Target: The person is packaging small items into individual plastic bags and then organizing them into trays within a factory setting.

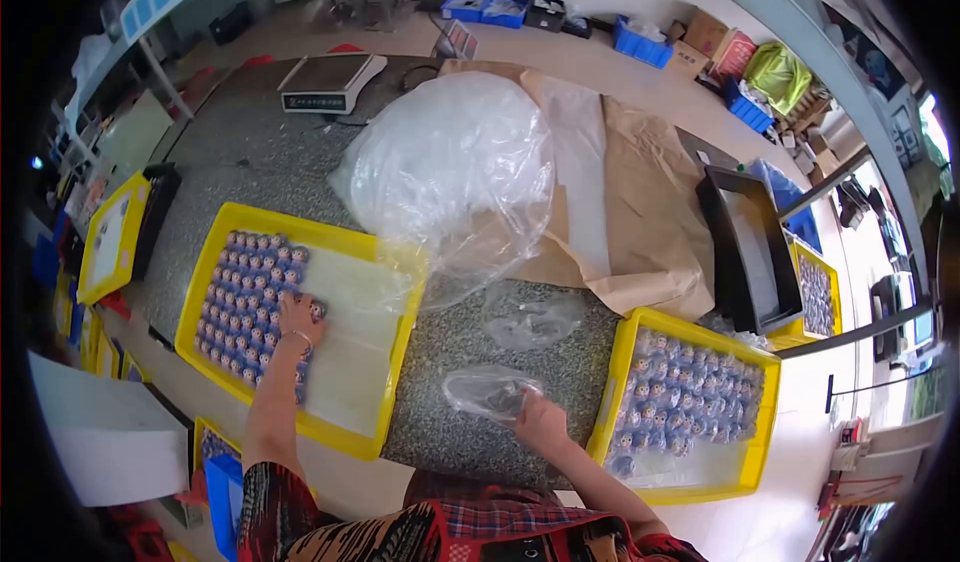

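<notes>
My left hand reaches into the left yellow tray, its fingers closed on a small figurine at the right edge of the rows. Round-headed figurines with blue-purple bodies stand close together in that tray's left half. Over the table's near edge, my right hand pinches a clear plastic bag, which lies to the left of the fingers. Another loose clear bag rests on the speckled tabletop just beyond.
At the right, a second yellow tray holds figurines in clear wrapping. A big heap of clear plastic bags sits at the table's middle, beside brown paper. A black tray stands far right; a scale stands far left.
</notes>
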Tool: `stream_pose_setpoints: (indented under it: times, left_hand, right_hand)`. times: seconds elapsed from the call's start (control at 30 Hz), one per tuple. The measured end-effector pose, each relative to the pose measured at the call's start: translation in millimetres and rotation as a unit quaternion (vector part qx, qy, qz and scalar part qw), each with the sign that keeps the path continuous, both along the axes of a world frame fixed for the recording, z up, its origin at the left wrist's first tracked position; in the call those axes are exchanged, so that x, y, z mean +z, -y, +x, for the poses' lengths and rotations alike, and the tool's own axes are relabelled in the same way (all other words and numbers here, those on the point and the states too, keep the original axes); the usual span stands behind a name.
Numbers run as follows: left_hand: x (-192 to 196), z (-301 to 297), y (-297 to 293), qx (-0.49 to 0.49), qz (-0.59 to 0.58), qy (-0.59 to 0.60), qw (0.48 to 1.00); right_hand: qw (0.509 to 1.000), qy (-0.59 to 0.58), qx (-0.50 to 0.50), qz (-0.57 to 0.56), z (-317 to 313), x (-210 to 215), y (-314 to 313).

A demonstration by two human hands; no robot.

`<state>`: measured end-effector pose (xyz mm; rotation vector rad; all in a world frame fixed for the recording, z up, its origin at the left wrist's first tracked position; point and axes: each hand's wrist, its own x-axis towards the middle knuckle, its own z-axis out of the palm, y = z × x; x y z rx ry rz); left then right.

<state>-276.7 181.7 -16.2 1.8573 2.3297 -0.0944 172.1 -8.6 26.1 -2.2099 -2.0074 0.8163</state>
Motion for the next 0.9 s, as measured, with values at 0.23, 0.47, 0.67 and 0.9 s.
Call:
stream_pose_setpoints:
  times: [0.23, 0.47, 0.67, 0.9]
  left_hand:
    - [4.2, 11.9, -43.3, -0.028, -0.022, 0.052, 0.998]
    - [9.8, 27.0, -45.2, -0.117, 0.141, 0.15, 0.972]
    - [133.2, 203.9, 48.1, -0.158, -0.078, 0.78, 0.601]
    - [62.3, 313.9, 118.9, -0.04, -0.209, 0.748, 0.629]
  right_hand:
    - [0.993, -0.076, -0.048, 0.075, 15.2, -11.0, -3.3]
    - [0.971, -0.152, -0.096, 0.156, 10.5, 1.5, -12.3]
    - [0.981, -0.077, -0.124, 0.125, 17.5, 20.2, -19.3]
    - [0.972, -0.155, -0.112, 0.133, 8.9, 14.6, -14.9]
